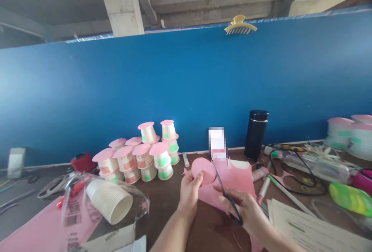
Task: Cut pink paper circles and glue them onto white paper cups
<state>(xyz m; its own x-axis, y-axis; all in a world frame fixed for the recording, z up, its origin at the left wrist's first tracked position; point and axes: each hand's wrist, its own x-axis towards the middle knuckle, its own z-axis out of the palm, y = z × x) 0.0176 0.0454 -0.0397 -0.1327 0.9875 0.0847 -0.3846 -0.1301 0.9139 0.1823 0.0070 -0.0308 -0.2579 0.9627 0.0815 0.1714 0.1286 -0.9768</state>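
Observation:
My left hand pinches a round pink paper disc between thumb and fingers, holding it up over the table. In my right hand are dark-handled scissors, the fingers wrapped about the handles. Their blades point up and away, close beside the disc's right edge; whether they touch it I cannot tell. Beneath both hands lies a larger pink paper sheet with cut edges. To the left stand several stacked paper cups topped with pink discs, some bearing green or red drawn patches.
A sleeve of paper cups in clear plastic lies at left, by more pink paper. A black flask stands against the blue partition. Markers, a black cable and a white printed sheet crowd the right.

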